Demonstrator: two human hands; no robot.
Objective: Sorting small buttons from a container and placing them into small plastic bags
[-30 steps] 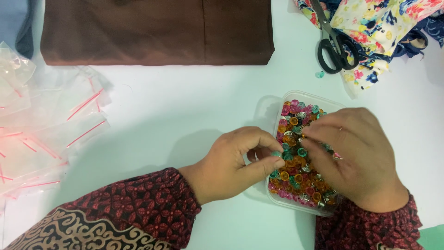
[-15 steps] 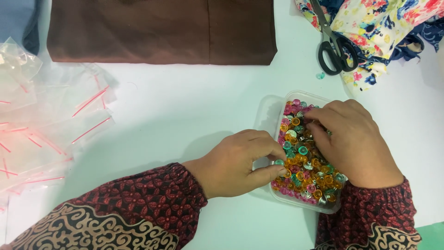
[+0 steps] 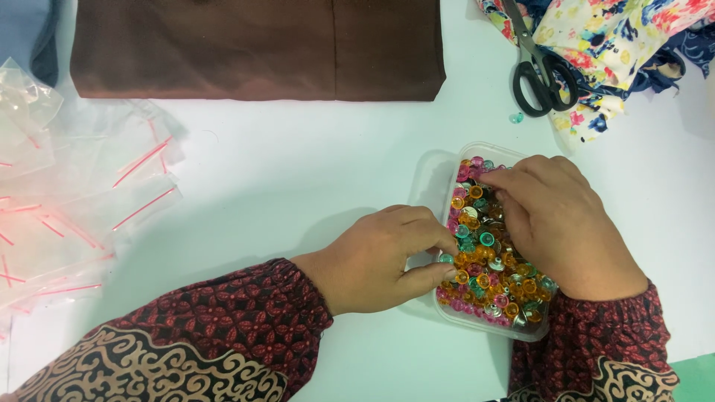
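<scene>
Buttons (image 3: 488,272) fill the clear tray (image 3: 434,173) below the scissors (image 3: 538,73), so the left hand (image 3: 383,257), pinching 1 teal button at the tray's edge, should steady it while the right hand (image 3: 558,223), fingers curled among them, its grip hidden, sorts gently.

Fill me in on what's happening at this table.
A person in patterned red sleeves has both hands at a clear plastic tray filled with small orange, pink and teal beads. The left hand grips the tray's near edge, fingertips among the beads; the right hand rests over them, fingers digging in. Empty zip bags lie to the left, folded brown cloth at the top, and black scissors on floral fabric.
</scene>
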